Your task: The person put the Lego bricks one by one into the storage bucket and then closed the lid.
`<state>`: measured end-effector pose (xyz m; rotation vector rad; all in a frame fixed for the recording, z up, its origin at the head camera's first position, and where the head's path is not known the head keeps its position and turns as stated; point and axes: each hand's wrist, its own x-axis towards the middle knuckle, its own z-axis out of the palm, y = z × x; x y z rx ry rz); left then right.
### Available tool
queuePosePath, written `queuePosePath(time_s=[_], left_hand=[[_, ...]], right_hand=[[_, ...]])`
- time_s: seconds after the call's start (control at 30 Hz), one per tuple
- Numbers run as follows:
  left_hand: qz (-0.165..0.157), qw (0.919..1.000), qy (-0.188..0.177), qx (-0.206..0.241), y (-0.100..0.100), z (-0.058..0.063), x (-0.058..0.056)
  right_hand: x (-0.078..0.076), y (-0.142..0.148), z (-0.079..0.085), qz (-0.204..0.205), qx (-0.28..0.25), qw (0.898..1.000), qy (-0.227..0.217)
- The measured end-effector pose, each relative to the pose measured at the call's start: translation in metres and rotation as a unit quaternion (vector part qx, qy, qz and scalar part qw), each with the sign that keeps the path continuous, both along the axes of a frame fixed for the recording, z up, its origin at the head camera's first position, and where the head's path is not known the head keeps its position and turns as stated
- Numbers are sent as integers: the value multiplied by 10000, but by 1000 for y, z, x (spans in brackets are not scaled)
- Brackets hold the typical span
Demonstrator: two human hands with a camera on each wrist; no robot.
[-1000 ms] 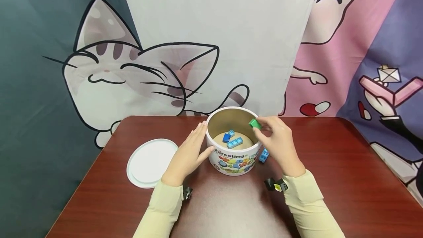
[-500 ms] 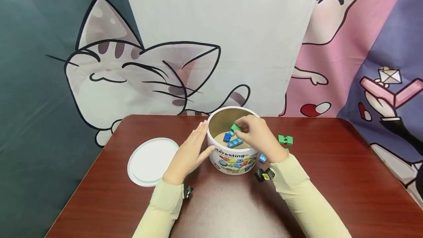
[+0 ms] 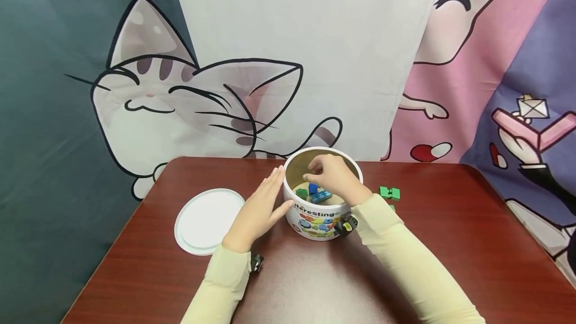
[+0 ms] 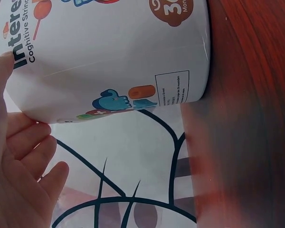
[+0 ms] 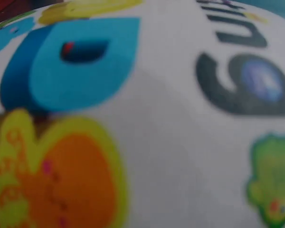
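A white round bucket [image 3: 317, 224] with coloured pictures and lettering stands on the table in the head view. My left hand [image 3: 258, 211] lies flat along its left side, fingers straight; the left wrist view shows these fingers [image 4: 33, 147] at the bucket wall. My right hand [image 3: 333, 176] is inside the mouth, fingers loosely bent, with nothing visible in them. Below it on the bucket floor lie a green block [image 3: 301, 193], a dark blue block [image 3: 312, 189] and a light blue block [image 3: 321, 197]. Only the printed wall [image 5: 171, 142] fills the right wrist view, blurred.
A white round lid [image 3: 208, 221] lies on the table left of the bucket. Green blocks [image 3: 389, 193] lie to its right, one partly hidden by the right sleeve. A printed cloth [image 3: 315, 39] hangs behind the table's far edge.
My right hand has moved left into the bucket and let go of the green block, which now lies on the bucket floor. The left hand has stayed in place.
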<state>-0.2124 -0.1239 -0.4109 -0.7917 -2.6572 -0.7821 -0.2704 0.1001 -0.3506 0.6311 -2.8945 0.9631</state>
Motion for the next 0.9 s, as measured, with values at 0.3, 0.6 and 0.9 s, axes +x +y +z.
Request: queuePosePath(time_s=[0.3,0.6,0.9], left_hand=[[52,9999,-17,118,0,0,-1],[1,10000,-17,52,0,0,-1],[-26,9999,-23,116,0,0,0]], right_hand=[[20,17,13,145,-939,9939,559],[41,49,13,-490,-1568,9674,1930],[48,91,2,-1606,-2297,9401,1940]])
